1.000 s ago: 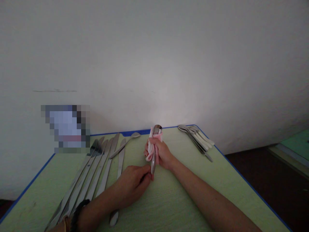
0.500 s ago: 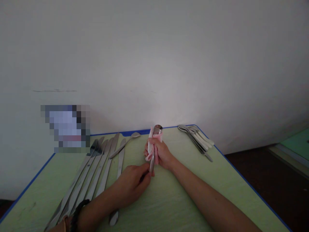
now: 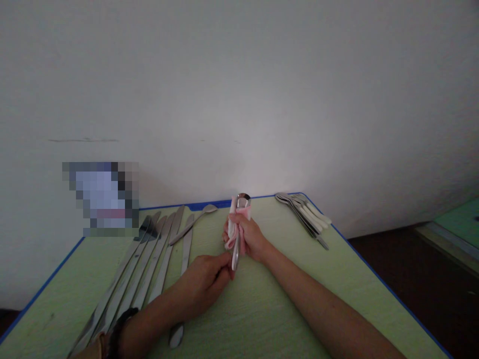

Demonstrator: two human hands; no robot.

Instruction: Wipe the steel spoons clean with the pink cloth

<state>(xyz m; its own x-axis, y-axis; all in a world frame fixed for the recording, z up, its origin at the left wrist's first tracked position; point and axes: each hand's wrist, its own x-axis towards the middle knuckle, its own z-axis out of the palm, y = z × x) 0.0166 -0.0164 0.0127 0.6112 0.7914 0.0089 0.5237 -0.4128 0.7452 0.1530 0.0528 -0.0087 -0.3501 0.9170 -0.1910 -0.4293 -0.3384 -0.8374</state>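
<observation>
A shiny metal spoon (image 3: 235,259) is held upright-tilted between my hands above the table, its bowl pointing toward the wall. My right hand (image 3: 251,237) is closed around a pink and white cloth (image 3: 232,234) wrapped about the spoon's upper handle, just below the bowl. Lower down, my left hand (image 3: 209,279) pinches the handle's end between thumb and fingers. To the left lie several long table knives (image 3: 160,279) side by side, partly hidden by my left forearm. Another spoon (image 3: 190,226) rests across the knives' far ends.
The green table (image 3: 284,299) has a blue edge and stands against a pale wall (image 3: 262,99). At the far right lies a bunch of spoons (image 3: 299,214) beside several white-handled forks (image 3: 312,214). A blurred-out object (image 3: 101,194) stands at the far left.
The spoon has turned slightly in my hands, so its handle end faces me more broadly. My left fingers have shifted a little left along with it.
</observation>
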